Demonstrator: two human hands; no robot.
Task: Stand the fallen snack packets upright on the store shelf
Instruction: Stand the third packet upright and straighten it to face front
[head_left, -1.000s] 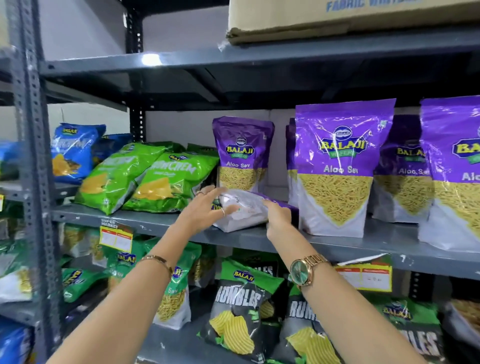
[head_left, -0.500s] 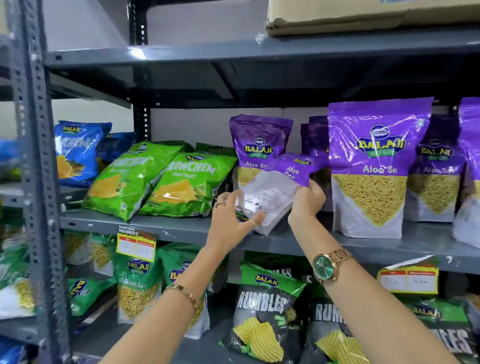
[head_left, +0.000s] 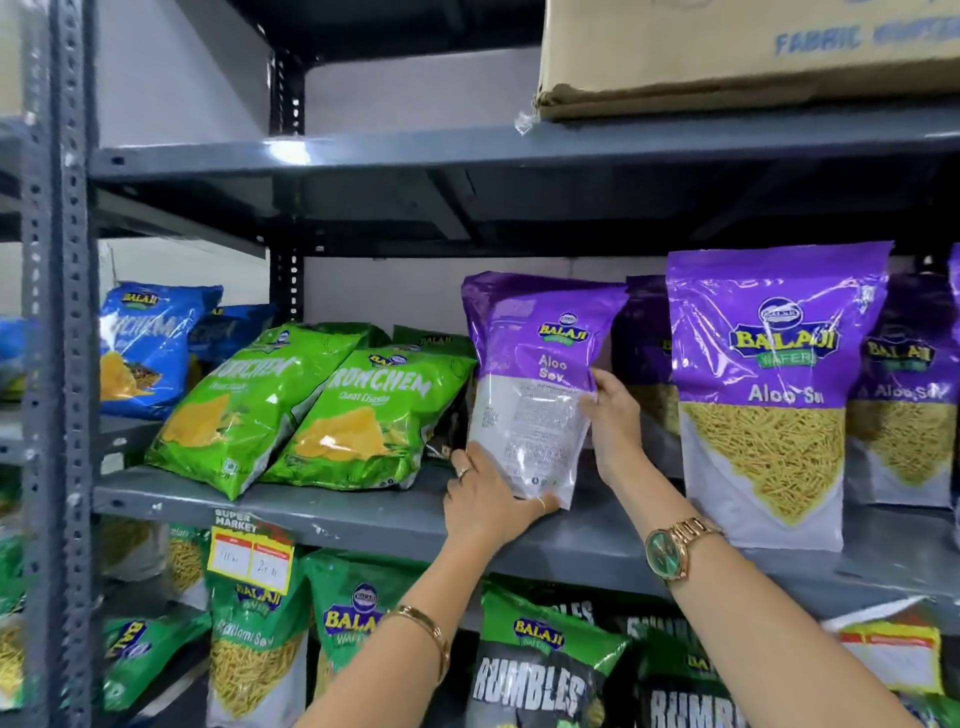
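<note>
Both hands are now holding the purple Aloo Sev packet (head_left: 535, 384) nearly upright on the grey shelf (head_left: 363, 512); half a second ago it was tilted.

The left hand (head_left: 488, 501) is gripping its bottom corner, the right hand (head_left: 613, 421) is clasping its right edge, back panel facing out. Whether its base is touching the shelf is being hidden by the left hand; the packets behind it are covered.
</note>
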